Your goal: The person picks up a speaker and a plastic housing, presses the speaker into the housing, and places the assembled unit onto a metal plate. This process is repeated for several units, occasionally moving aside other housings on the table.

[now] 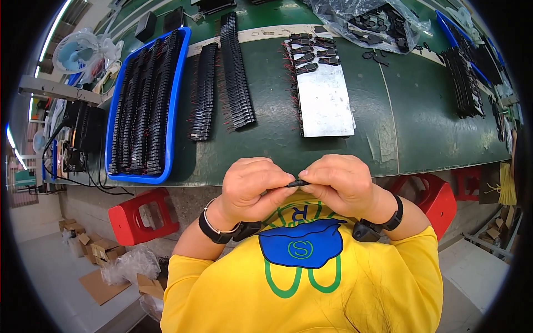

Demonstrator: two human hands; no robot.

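Our left grip [254, 186] and right grip [343, 180] clamp opposite ends of a small black part [298, 183], near the green surface [266, 147]'s edge, probably to steady it between both sides.

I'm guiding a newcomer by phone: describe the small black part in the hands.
Find the green table with the white board on it. By the table's near edge, the left hand and right hand meet before a yellow shirt. Pinched between them is the small black part; unlike the black pieces lying on the board, it is held up.
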